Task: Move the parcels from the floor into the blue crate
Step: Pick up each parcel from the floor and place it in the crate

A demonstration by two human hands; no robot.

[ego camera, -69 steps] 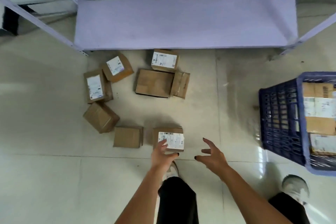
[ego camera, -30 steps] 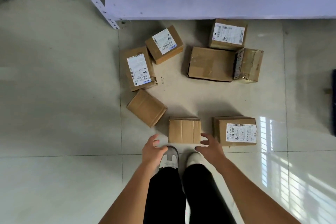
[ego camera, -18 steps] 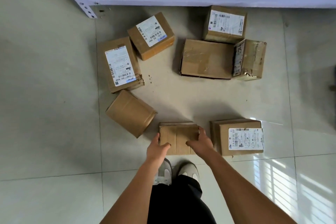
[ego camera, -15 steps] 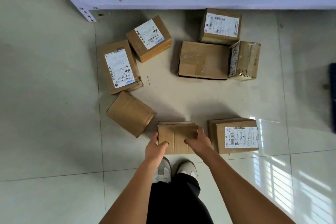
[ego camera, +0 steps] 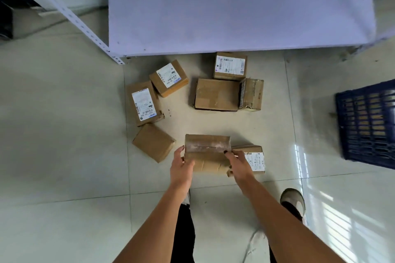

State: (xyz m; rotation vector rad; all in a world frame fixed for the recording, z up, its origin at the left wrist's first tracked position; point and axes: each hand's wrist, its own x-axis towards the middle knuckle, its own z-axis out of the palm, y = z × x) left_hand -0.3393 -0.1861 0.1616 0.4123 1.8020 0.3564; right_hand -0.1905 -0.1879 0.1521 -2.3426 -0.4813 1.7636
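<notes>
Both of your hands hold one taped parcel (ego camera: 207, 151) by its ends, left hand (ego camera: 181, 166) and right hand (ego camera: 238, 164) curled round it, above the floor (ego camera: 64, 134). Seven more parcels ring it, the nearest a labelled parcel (ego camera: 255, 160) just right. Your blue crate (ego camera: 367, 121) stands well to the right across bare tile; its contents lie past the frame edge. A shelf (ego camera: 235, 17) borders the far side.

We see matt brown cardboard parcels (ego camera: 215, 94) at centre frame, some with white paper labels (ego camera: 229, 66); the held box (ego camera: 207, 151) shows shiny tape. The floor (ego camera: 64, 134) is glossy pale tile. At right, a blue plastic crate (ego camera: 367, 124). Above, a matt painted metal shelf (ego camera: 235, 17).
</notes>
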